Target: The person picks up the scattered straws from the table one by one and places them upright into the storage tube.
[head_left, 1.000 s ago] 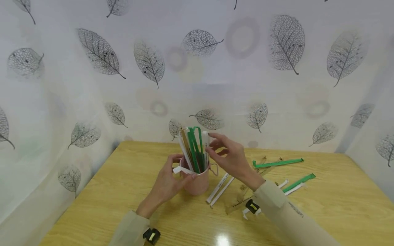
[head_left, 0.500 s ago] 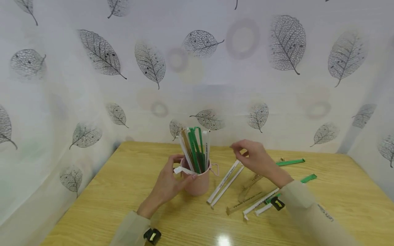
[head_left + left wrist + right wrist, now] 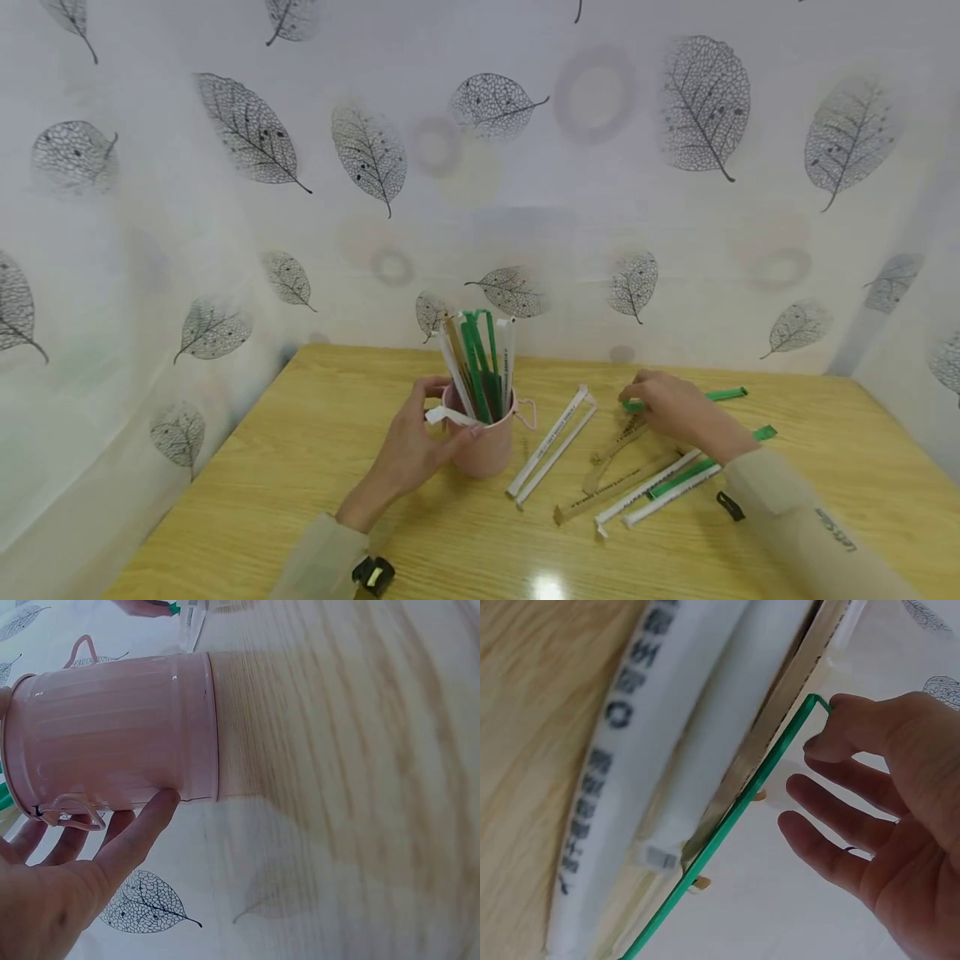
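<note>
A pink pail-shaped metal cup (image 3: 482, 452) with small wire handles stands on the table, holding several paper-wrapped straws in green (image 3: 474, 367), white and brown. My left hand (image 3: 408, 450) grips the cup by its rim and side; in the left wrist view a finger runs along its wall (image 3: 120, 735). Further right, my right hand (image 3: 678, 415) is over the loose straws. In the right wrist view, its thumb and index finger pinch the bent end of a green wrapped straw (image 3: 731, 817), while the other fingers spread apart from it.
Two white wrapped straws (image 3: 551, 440) lie right of the cup. Several brown (image 3: 600, 497), white (image 3: 660, 482) and green ones lie beyond them, some overlapping, below the right forearm. A leaf-patterned backdrop (image 3: 570, 250) rises behind the wooden table (image 3: 337, 392).
My right hand has left the white straw in the cup, moved right and down to the table, and taken the green straw's end. The left hand keeps its hold on the cup.
</note>
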`<state>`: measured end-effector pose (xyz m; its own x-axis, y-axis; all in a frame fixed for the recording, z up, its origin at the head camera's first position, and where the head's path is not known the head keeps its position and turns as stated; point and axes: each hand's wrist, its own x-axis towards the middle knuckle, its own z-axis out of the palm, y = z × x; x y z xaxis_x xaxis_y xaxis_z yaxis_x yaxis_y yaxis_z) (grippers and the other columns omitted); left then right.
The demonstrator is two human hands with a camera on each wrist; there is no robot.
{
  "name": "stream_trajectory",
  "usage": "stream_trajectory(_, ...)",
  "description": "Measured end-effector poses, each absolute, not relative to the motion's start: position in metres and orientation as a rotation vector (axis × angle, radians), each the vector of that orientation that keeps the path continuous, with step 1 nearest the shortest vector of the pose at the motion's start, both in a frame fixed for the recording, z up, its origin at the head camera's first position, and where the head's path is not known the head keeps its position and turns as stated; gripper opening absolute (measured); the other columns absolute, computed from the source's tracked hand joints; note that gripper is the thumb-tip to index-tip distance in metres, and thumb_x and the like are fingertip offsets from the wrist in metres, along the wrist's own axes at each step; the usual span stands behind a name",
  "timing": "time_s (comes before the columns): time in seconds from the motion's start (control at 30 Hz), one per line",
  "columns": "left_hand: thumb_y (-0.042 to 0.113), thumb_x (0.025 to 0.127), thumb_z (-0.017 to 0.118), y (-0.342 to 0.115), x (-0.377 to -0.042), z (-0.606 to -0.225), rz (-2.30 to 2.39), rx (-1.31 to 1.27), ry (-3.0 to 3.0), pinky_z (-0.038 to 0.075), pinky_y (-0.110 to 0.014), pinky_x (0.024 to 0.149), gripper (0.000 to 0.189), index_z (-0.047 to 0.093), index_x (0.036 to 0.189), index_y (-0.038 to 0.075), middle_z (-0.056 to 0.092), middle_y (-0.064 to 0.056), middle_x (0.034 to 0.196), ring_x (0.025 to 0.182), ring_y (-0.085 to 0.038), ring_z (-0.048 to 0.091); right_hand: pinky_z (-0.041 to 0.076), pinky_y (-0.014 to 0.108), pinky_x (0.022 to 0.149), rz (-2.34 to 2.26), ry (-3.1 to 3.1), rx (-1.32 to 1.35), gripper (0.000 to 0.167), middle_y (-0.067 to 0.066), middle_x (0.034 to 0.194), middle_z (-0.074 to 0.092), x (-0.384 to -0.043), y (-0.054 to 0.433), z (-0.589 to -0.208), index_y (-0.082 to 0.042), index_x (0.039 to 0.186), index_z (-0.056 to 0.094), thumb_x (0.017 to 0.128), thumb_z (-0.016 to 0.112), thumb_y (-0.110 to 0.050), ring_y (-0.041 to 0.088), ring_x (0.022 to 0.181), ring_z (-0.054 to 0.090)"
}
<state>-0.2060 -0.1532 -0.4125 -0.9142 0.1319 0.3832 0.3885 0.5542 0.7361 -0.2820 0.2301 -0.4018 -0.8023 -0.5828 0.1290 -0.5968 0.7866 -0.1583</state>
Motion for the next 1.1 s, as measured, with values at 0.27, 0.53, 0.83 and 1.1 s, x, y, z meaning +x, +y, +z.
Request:
stream_trajectory(0.27,0.042,0.083,0.080,-0.153,-0.206,-0.413,-1.280,-0.448,-2.497,0.051,-0.050,0.098,0.071,0.046,0.139,0.016,0.062,-0.009,0.130,0.120,-0.028,0.060,0.061,0.041,0.077,0.220,-2.949,0.953,0.030,0.011,0.105,0.071,-0.284,0.238,-0.409,-0.006,0.115,0.075,0.089,0.070,0.008,0.028,0.093,0.071)
stream_trajectory(0.53,0.041,0.084,0.080,-0.152,-0.206,-0.413,-1.275,-0.447,-2.497,0.050,-0.052,0.101,0.070,0.046,0.139,0.015,0.061,-0.010,0.132,0.121,-0.028,0.060,0.061,0.040,0.077,0.216,-2.931,0.958,0.026,0.009,0.100,0.071,-0.287,0.241,-0.415,-0.005,0.112,0.075,0.090,0.069,0.007,0.027,0.091,0.071)
stream_trajectory(0.83,0.039,0.084,0.080,-0.152,-0.207,-0.413,-1.270,-0.463,-2.487,0.052,-0.049,0.097,0.069,0.046,0.139,0.014,0.061,-0.011,0.130,0.119,-0.028,0.061,0.060,0.032,0.068,0.201,-2.661,1.020,0.027,0.012,0.110,0.070,-0.286,0.243,-0.415,-0.003,0.109,0.074,0.084,0.075,0.007,0.025,0.085,0.072)
stream_trajectory(1.1,0.041,0.084,0.080,-0.152,-0.206,-0.413,-1.266,-0.448,-2.495,0.051,-0.048,0.096,0.070,0.046,0.140,0.015,0.061,-0.009,0.130,0.118,-0.026,0.060,0.057,0.031,0.061,0.248,-2.329,1.108,0.040,0.013,0.104,0.075,-0.279,0.239,-0.398,-0.002,0.115,0.073,0.077,0.077,0.011,0.024,0.081,0.072)
